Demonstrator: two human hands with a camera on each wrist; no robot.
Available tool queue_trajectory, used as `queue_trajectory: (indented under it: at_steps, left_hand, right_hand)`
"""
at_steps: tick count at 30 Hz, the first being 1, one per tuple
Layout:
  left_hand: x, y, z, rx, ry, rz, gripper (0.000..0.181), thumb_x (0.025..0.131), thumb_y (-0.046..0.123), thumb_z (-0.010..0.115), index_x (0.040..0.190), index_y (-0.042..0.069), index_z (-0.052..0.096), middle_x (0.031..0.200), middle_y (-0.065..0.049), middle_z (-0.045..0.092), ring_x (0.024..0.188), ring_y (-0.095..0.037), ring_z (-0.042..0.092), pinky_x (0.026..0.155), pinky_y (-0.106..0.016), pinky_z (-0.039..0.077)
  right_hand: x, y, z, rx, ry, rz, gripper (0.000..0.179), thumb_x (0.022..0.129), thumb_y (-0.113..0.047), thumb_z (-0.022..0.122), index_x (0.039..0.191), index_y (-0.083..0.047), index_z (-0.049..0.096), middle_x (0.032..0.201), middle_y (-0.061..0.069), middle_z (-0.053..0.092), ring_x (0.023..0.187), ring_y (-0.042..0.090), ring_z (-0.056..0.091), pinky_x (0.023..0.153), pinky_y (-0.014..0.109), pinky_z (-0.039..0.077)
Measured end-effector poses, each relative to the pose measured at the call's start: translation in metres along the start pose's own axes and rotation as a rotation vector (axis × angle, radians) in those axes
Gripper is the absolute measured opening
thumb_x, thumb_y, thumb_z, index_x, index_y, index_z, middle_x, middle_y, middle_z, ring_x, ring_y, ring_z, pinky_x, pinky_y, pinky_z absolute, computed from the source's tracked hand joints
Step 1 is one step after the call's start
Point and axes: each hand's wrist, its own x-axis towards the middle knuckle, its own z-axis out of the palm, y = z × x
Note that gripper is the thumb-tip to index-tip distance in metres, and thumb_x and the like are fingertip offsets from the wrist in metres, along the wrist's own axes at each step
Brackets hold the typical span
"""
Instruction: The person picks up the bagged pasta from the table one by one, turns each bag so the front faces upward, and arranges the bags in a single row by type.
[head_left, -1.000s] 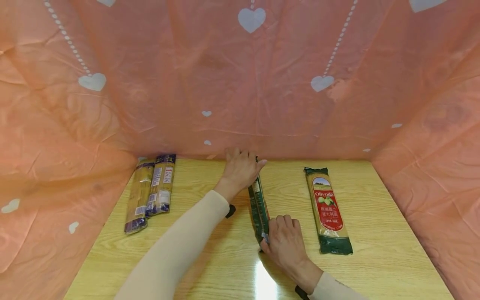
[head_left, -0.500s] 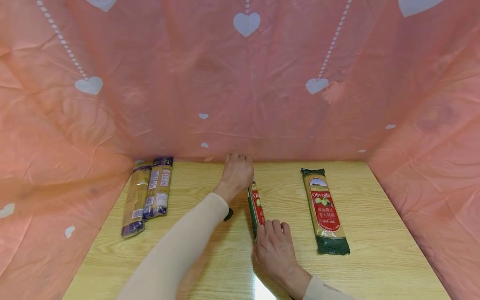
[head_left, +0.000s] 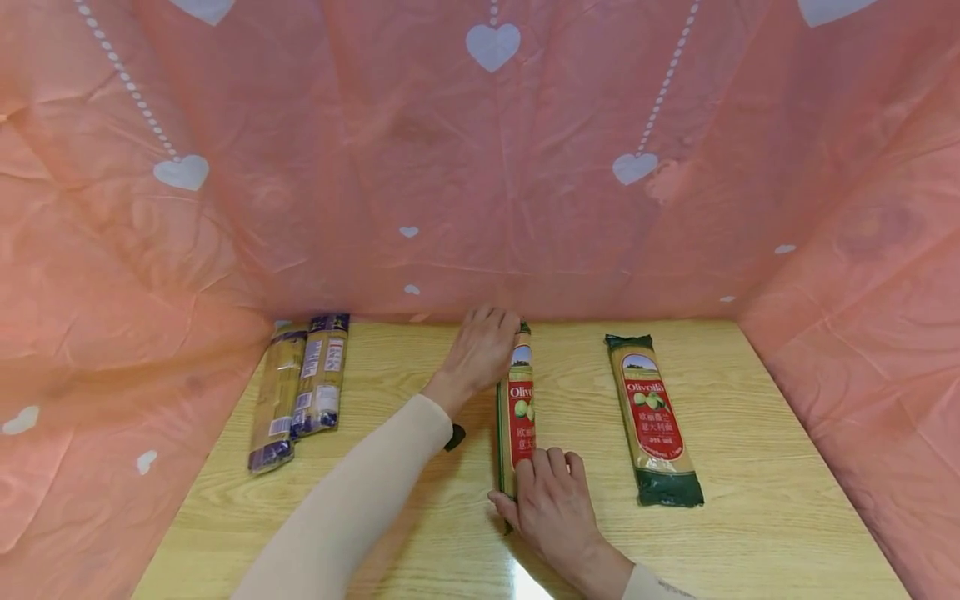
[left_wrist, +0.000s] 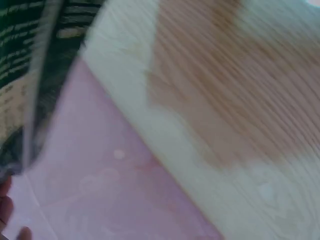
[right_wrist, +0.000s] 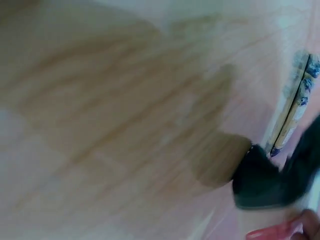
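Observation:
Between both hands a pack of Olivoilà spaghetti (head_left: pixel 519 408) is held lengthwise near the middle of the table, its red label facing up and to the right. My left hand (head_left: pixel 482 346) grips its far end by the back wall. At the near end, my right hand (head_left: pixel 553 510) pinches the pack, thumb on the left side and fingers over the right. In the left wrist view, the pack's dark green printed back (left_wrist: pixel 30 60) shows at the upper left, and fingertips (left_wrist: pixel 6 210) appear below it. The right wrist view catches its green end (right_wrist: pixel 265 185).
A second Olivoilà spaghetti pack (head_left: pixel 654 421) lies label up on the table (head_left: pixel 757 467) to the right. Two purple-ended spaghetti packs (head_left: pixel 277 400) lie at the left. Pink sheeting (head_left: pixel 570 242) with white hearts walls the back and sides.
The held spaghetti pack has turned from its dark green back to show the red front label. My left hand dipped toward the pack and came back up; my right shifted slightly left and nearer.

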Motion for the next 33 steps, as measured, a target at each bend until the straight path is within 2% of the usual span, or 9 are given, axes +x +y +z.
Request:
queue_trajectory:
  at_steps: [3, 5, 10, 15, 19, 23, 26, 29, 33]
  left_hand:
    - [-0.004, -0.005, 0.002, -0.032, 0.023, 0.038, 0.018, 0.109, 0.01, 0.055, 0.093, 0.007, 0.05, 0.091, -0.007, 0.062, 0.092, -0.028, 0.054, 0.087, -0.041, 0.044]
    - [-0.007, -0.009, 0.002, -0.052, 0.026, 0.052, 0.017, 0.11, 0.011, 0.054, 0.094, 0.007, 0.049, 0.093, -0.008, 0.062, 0.096, -0.029, 0.056, 0.09, -0.041, 0.045]
    - [-0.015, -0.017, 0.002, -0.086, 0.053, 0.053, 0.011, 0.11, 0.012, 0.056, 0.101, 0.005, 0.053, 0.091, -0.007, 0.059, 0.099, -0.03, 0.056, 0.095, -0.042, 0.047]
    - [-0.018, -0.016, 0.003, -0.106, 0.138, 0.07, 0.012, 0.11, 0.012, 0.055, 0.104, 0.003, 0.05, 0.092, -0.009, 0.056, 0.097, -0.031, 0.053, 0.093, -0.043, 0.047]
    - [-0.018, -0.013, 0.002, -0.112, 0.157, 0.061, 0.012, 0.11, 0.013, 0.054, 0.105, 0.003, 0.049, 0.093, -0.009, 0.054, 0.095, -0.03, 0.051, 0.089, -0.042, 0.046]
    - [-0.019, -0.012, -0.002, -0.114, 0.1, -0.024, 0.011, 0.11, 0.013, 0.055, 0.105, 0.004, 0.05, 0.092, -0.009, 0.055, 0.091, -0.029, 0.049, 0.087, -0.043, 0.045]
    - [-0.019, -0.013, -0.007, -0.131, 0.026, -0.134, 0.012, 0.11, 0.015, 0.057, 0.109, 0.004, 0.053, 0.096, -0.01, 0.061, 0.094, -0.03, 0.051, 0.088, -0.045, 0.045]
    - [-0.02, -0.014, -0.01, -0.122, -0.046, -0.222, 0.023, 0.109, 0.021, 0.06, 0.121, 0.001, 0.058, 0.107, -0.015, 0.068, 0.103, -0.035, 0.055, 0.094, -0.05, 0.047]
    - [-0.023, -0.017, -0.009, -0.069, -0.163, -0.272, 0.034, 0.11, 0.026, 0.059, 0.131, 0.0, 0.062, 0.115, -0.018, 0.069, 0.111, -0.038, 0.054, 0.098, -0.054, 0.047]
  right_hand:
    - [-0.002, 0.004, 0.001, 0.028, 0.001, 0.02, 0.065, 0.109, -0.063, 0.036, 0.08, -0.007, 0.053, 0.078, 0.009, 0.054, 0.076, 0.031, 0.052, 0.072, 0.045, 0.044]
    - [-0.004, 0.008, 0.002, 0.036, -0.027, 0.05, 0.068, 0.108, -0.067, 0.035, 0.08, -0.007, 0.054, 0.078, 0.01, 0.053, 0.076, 0.031, 0.051, 0.071, 0.046, 0.044]
    - [-0.003, 0.013, 0.003, 0.074, -0.201, 0.168, 0.07, 0.093, -0.077, 0.057, 0.078, -0.009, 0.056, 0.078, 0.008, 0.052, 0.077, 0.03, 0.05, 0.07, 0.044, 0.041]
    - [0.005, 0.011, 0.006, 0.203, -0.421, 0.319, 0.078, 0.086, -0.08, 0.066, 0.097, -0.003, 0.065, 0.09, 0.007, 0.056, 0.088, 0.027, 0.049, 0.077, 0.044, 0.041]
    - [0.01, 0.013, 0.012, 0.317, -0.476, 0.405, 0.082, 0.081, -0.078, 0.074, 0.106, -0.001, 0.065, 0.093, 0.006, 0.056, 0.092, 0.026, 0.048, 0.081, 0.044, 0.039]
    - [0.012, 0.014, 0.015, 0.368, -0.443, 0.428, 0.078, 0.077, -0.071, 0.082, 0.104, -0.001, 0.062, 0.089, 0.004, 0.053, 0.09, 0.024, 0.046, 0.08, 0.04, 0.035]
    - [0.011, 0.017, 0.015, 0.31, -0.392, 0.396, 0.077, 0.073, -0.07, 0.086, 0.098, -0.002, 0.061, 0.086, 0.004, 0.052, 0.088, 0.025, 0.046, 0.079, 0.04, 0.035]
    - [0.01, 0.022, 0.014, 0.227, -0.346, 0.337, 0.078, 0.07, -0.072, 0.086, 0.093, -0.002, 0.06, 0.084, 0.006, 0.051, 0.086, 0.027, 0.046, 0.08, 0.042, 0.037]
    - [0.008, 0.024, 0.013, 0.165, -0.335, 0.258, 0.079, 0.071, -0.074, 0.084, 0.091, -0.001, 0.06, 0.081, 0.006, 0.051, 0.083, 0.028, 0.047, 0.079, 0.045, 0.041]
